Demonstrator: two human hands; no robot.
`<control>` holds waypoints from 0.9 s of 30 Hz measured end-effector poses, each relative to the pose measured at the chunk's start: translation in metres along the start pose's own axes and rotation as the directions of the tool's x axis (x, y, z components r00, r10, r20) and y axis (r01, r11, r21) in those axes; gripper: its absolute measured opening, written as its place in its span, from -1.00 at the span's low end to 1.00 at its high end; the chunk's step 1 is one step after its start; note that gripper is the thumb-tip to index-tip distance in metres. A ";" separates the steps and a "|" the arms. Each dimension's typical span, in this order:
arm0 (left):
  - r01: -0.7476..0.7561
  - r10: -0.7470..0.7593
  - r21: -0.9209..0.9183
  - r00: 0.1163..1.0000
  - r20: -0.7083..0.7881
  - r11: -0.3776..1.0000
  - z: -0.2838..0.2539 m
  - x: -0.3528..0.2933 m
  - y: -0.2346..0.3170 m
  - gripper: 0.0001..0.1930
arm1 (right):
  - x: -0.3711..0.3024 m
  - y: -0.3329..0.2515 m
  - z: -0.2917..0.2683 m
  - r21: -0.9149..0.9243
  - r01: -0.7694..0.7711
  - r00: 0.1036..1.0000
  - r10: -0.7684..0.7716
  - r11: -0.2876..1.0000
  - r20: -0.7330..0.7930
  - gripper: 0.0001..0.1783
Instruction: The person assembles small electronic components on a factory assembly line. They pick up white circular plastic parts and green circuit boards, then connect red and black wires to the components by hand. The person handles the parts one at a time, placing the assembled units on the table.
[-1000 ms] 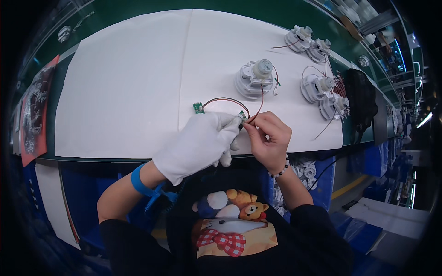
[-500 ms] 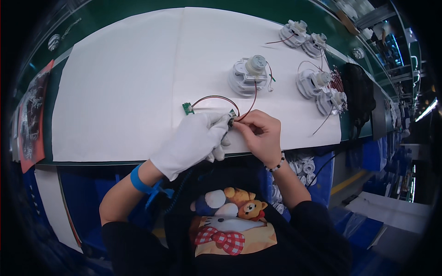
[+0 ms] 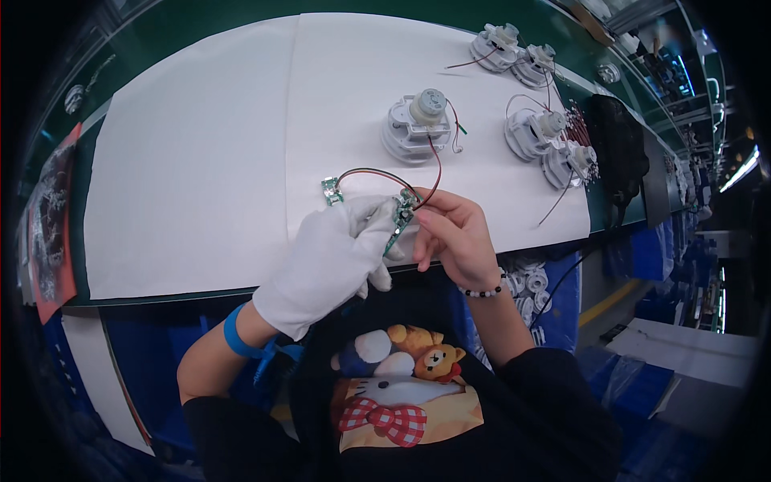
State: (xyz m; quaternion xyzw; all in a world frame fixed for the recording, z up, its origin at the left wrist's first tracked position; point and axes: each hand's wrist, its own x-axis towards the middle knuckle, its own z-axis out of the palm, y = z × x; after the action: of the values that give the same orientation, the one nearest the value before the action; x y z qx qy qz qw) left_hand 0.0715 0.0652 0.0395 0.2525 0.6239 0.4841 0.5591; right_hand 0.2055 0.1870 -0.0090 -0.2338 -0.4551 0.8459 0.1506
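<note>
My left hand [image 3: 329, 261], in a white glove, is closed on a narrow green circuit board [image 3: 402, 215] held tilted above the near table edge. My bare right hand [image 3: 459, 237] has its thumb and index finger at the board's right edge, the other fingers curled below. A small green board [image 3: 331, 190] hangs over the white sheet on a bundle of thin wires [image 3: 373, 170] joined to the held board. A red and black wire pair [image 3: 439, 165] runs from the held board to a white round motor unit [image 3: 416, 132] standing beyond my hands. Fingertips partly hide the board's ends.
Several similar white motor units [image 3: 530, 132] with trailing wires stand at the right and far right of the white sheet [image 3: 193, 161]. Beyond them are red wires [image 3: 577, 128] and a black bag [image 3: 617, 157]. A blue bin [image 3: 562, 289] of white parts sits below the right table edge.
The held board has turned, so more of its component side shows. My right fingers have loosened from their tight pinch at the wire end and spread along the board's edge. The view has shifted slightly.
</note>
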 end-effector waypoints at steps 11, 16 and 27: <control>0.051 -0.052 -0.073 0.999 -0.012 0.996 -0.007 0.000 -0.007 -0.61 | 0.002 -0.023 -0.009 -0.265 -0.185 0.978 0.203 0.946 0.041 -0.65; 0.031 -0.031 -0.010 0.999 -0.044 0.999 -0.017 -0.002 -0.016 -0.56 | 0.037 -0.063 -0.057 -0.976 0.216 0.843 -0.510 0.029 0.171 -0.67; 0.039 -0.038 0.100 0.999 -0.011 0.994 -0.003 0.000 -0.011 -0.55 | 0.024 -0.059 -0.052 -0.242 -0.001 0.976 0.054 0.970 0.211 -0.83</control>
State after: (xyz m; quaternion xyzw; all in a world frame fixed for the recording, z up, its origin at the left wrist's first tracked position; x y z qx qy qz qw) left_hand 0.0712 0.0601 0.0296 0.2661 0.6546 0.4425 0.5521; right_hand 0.2155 0.2661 0.0094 -0.1633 -0.5643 0.8071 0.0591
